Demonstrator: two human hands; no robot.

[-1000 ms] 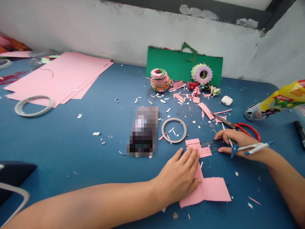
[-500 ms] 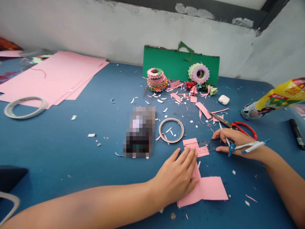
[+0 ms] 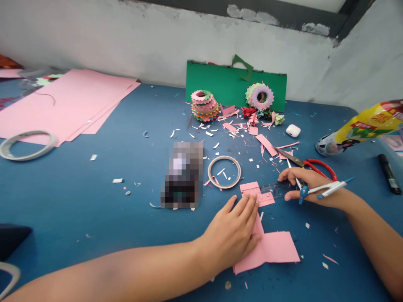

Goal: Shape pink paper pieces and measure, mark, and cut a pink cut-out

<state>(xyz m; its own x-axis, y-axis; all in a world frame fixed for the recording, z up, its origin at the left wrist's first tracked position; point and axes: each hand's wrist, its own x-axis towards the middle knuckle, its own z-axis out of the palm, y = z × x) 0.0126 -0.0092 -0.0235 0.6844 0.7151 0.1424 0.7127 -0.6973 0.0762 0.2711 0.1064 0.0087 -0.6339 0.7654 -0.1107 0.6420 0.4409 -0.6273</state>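
My left hand (image 3: 231, 228) lies flat with its fingers stretched over folded pink paper (image 3: 281, 247). Its fingertips press on a small pink piece (image 3: 249, 188) and the near end of a clear plastic ruler (image 3: 272, 191). At the ruler's other end is my right hand (image 3: 310, 184), thumb and fingers curled around it. A drawing compass (image 3: 303, 193) with a blue joint and white legs rests in that same hand, one leg poking forward between the fingers. Just behind my right hand lie red-handled scissors (image 3: 321, 167). A tape roll (image 3: 224, 172) sits left of the ruler.
A pixelated dark rectangle (image 3: 182, 176) lies left of the tape. Paper ring stacks (image 3: 204, 107) stand before a green board (image 3: 217, 79) among scraps. Large pink sheets (image 3: 82, 100) lie far left with another tape roll (image 3: 28, 145). Right are a white case (image 3: 293, 130), yellow packet (image 3: 362, 126) and black marker (image 3: 389, 174).
The whole view has shifted slightly, with things appearing a little further left. Both hands keep their places on the paper and ruler.
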